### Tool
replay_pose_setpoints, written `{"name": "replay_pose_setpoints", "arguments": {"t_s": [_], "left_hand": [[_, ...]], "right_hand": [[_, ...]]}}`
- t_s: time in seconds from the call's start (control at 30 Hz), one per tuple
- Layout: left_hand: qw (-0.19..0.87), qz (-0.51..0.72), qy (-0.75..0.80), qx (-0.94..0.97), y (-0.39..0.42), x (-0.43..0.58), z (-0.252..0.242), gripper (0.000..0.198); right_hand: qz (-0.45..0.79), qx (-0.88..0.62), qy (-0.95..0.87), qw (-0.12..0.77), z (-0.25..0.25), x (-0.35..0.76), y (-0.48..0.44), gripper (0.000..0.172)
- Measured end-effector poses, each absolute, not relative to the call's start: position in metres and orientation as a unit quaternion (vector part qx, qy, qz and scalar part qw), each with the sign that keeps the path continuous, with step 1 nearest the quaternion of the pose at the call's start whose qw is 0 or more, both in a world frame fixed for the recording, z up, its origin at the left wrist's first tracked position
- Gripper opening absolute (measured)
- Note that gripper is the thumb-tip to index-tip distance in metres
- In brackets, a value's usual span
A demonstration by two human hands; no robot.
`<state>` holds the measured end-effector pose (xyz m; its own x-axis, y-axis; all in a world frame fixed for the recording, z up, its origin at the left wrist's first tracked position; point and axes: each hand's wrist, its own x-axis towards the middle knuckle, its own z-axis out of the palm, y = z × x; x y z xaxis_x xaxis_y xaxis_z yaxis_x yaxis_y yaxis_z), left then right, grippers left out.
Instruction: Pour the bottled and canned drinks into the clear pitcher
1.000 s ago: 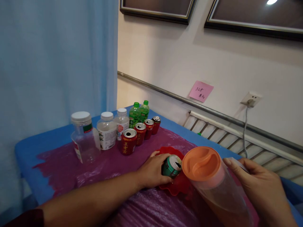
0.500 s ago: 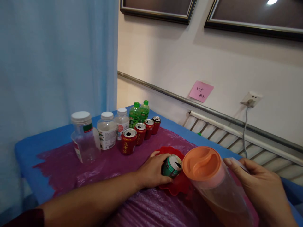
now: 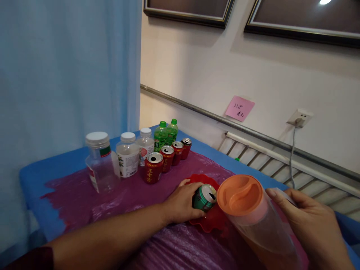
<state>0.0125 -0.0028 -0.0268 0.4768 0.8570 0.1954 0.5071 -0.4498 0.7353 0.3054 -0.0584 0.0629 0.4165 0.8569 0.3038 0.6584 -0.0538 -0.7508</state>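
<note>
My left hand (image 3: pixel 181 202) is wrapped round an opened green drink can (image 3: pixel 201 202). The can leans to the right above a red scalloped dish (image 3: pixel 212 224), its top facing the pitcher. In my right hand (image 3: pixel 315 221) is the handle of a clear plastic pitcher (image 3: pixel 267 236) with an orange lid (image 3: pixel 239 197). The pitcher is tipped toward the can, and liquid shows inside it. Its lid edge is very near the can's rim; whether they touch, I cannot tell. No stream of liquid can be made out between them.
Several opened red cans (image 3: pixel 153 170) stand in a row. Behind and left are white-capped bottles (image 3: pixel 129 155), a large clear jar (image 3: pixel 102 168) and green bottles (image 3: pixel 161 137). Purple plastic sheeting (image 3: pixel 135 198) covers the blue table (image 3: pixel 36 168). A radiator (image 3: pixel 261 163) runs along the wall.
The view has shifted very slightly. Both hands, the can and the pitcher keep nearly the same positions.
</note>
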Motion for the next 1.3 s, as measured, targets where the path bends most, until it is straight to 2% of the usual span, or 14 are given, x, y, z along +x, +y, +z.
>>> {"name": "replay_pose_setpoints", "arguments": {"t_s": [1.3], "left_hand": [[0.31, 0.281, 0.426, 0.802, -0.0037, 0.0127, -0.0252, 0.073]], "right_hand": [[0.111, -0.707, -0.539, 0.444, 0.0609, 0.3077, -0.0577, 0.051]]}}
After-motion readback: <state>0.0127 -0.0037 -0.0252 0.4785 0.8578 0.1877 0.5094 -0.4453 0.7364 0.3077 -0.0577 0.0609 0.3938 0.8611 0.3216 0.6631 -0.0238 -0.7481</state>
